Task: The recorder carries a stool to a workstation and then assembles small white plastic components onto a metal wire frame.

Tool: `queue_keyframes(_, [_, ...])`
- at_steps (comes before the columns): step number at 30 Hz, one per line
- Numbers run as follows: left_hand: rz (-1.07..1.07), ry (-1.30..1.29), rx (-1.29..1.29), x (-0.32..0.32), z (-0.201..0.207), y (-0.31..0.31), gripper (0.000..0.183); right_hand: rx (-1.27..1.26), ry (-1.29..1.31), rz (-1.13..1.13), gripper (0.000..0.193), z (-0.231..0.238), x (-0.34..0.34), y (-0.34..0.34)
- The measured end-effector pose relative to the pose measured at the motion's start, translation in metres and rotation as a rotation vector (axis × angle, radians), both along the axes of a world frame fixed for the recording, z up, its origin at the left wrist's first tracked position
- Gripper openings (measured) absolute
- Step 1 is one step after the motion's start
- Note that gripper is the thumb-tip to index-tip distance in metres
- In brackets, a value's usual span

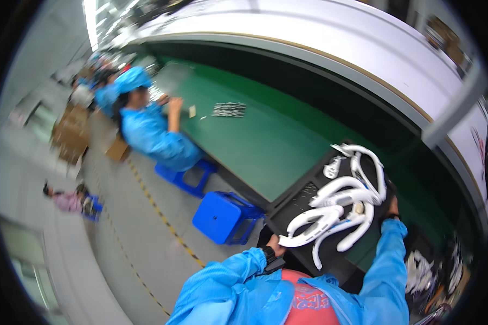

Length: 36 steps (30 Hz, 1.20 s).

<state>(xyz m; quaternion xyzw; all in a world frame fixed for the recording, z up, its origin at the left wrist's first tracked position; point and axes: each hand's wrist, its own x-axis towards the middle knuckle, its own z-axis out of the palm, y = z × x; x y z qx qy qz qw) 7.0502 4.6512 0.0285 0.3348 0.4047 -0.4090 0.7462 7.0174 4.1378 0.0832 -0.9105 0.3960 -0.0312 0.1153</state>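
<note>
A black tray (289, 208) lies in front of me, tilted in the view, over the near end of the green table. Several curved white plastic pieces (339, 199), shaped like slim bands or loops, are heaped loosely on it. My left hand (275, 245) grips the tray's near left edge, close to the end of one white piece. At the opposite edge, my right hand (393, 208) holds the tray's right side, with its fingers partly hidden. Beside the heap, toward the far side, sits a small white piece (332, 168).
The green table (244, 143) runs away to the far left, with a stack of striped strips (229, 110) on it. A co-worker in blue (149, 127) sits at its left side. Blue stools (220, 218) stand left of me. A pale shelf edge (331, 60) curves above the table.
</note>
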Motion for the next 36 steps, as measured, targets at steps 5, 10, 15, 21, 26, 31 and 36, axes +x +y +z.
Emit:
queue_keyframes(5, [-0.314, -0.048, -0.145, 0.019, 0.03, 0.005, 0.039, 1.132, -0.742, -0.091, 0.045, 0.025, -0.014, 0.054])
queue_keyframes(10, [-0.673, -0.241, 0.171, 0.026, -0.009, 0.047, 0.049, 0.324, -0.201, -0.003, 0.044, -0.051, -0.107, 0.048])
queue_keyframes(15, [-1.039, -0.741, 0.902, 0.014, -0.08, 0.147, 0.041, 0.314, -0.283, -0.046, 0.04, -0.068, -0.153, 0.13])
queue_keyframes(21, [-0.907, -0.451, 0.868, 0.009, -0.05, 0.208, 0.04, -0.065, -0.126, -0.018, 0.038, -0.038, -0.213, 0.247])
queue_keyframes(26, [-0.74, -0.554, 0.755, -0.047, -0.114, 0.293, 0.039, 0.359, 0.123, 0.216, 0.032, -0.061, -0.186, 0.332])
queue_keyframes(31, [-0.583, -0.191, 0.63, -0.063, -0.08, 0.37, 0.039, 0.79, 0.111, 0.344, 0.025, 0.005, -0.121, 0.446])
queue_keyframes(36, [-1.155, -0.506, 0.942, -0.122, -0.208, 0.515, 0.032, 0.709, 0.087, 0.732, 0.029, 0.03, -0.003, 0.533])
